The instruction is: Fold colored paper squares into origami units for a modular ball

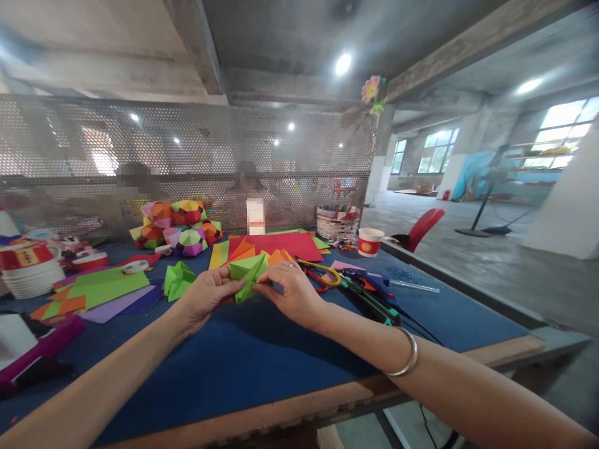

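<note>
A folded green origami paper piece [247,274] is held above the blue table between both of my hands. My left hand [209,293] pinches its left edge between thumb and fingers. On the other side, my right hand [291,290] grips the lower right corner with thumb and fingertips. Just left of my left hand lies another folded green paper piece [178,280]. Behind the held piece, orange folded papers [279,256] rest on red paper sheets [299,245]. Scissors with red and yellow handles [327,276] lie just beyond my right hand.
A blue glue gun [374,284] and green-and-black cutter [369,300] lie to the right. A paper cup [371,242] and woven basket [337,222] stand behind. Coloured paper balls [191,242], green sheets [105,287] and stacked cups [30,271] occupy the left. A perforated metal screen [187,149] borders the back.
</note>
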### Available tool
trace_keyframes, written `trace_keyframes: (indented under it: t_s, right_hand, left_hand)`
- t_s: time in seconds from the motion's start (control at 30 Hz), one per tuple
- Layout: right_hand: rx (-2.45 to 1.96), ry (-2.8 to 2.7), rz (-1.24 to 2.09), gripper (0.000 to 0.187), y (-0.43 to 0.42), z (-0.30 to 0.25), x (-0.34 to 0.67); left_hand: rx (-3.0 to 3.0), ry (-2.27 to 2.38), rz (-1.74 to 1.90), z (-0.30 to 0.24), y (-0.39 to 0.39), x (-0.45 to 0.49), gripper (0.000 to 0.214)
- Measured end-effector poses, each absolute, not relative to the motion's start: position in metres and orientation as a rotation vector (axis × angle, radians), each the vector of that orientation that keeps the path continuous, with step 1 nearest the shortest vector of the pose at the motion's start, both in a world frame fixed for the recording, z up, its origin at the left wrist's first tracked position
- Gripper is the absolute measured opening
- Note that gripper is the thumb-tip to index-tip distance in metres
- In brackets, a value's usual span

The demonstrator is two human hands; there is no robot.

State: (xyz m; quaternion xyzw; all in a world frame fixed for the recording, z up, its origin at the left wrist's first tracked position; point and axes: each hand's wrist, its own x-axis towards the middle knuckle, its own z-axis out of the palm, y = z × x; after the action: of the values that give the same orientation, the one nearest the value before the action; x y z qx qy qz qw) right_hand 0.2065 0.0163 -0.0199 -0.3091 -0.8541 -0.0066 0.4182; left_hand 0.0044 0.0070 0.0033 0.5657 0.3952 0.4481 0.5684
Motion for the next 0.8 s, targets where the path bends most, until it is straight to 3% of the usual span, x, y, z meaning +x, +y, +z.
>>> trace_keyframes:
  t_s: [0.27,0.6,0.8]
  right_hand:
    - [-0.904,-1.915,0.083,0.032,0.0179,-0.0244,0.2042]
    - [-1.027,-1.75,0.673,0.028,0.0176,-0.0213,0.1993]
    - [-1.042,-1.695,0.72,0.035,0.0151,-0.0188,0.198]
  left_hand:
    - [1.297,0.94,1.106,0.0047,0.0051,0.0079,0.047]
    - [1.335,0.912,1.112,0.0037,0.0052,0.008,0.043]
    - [1.327,0.951,1.135,0.0057,0.0023,0.01,0.04]
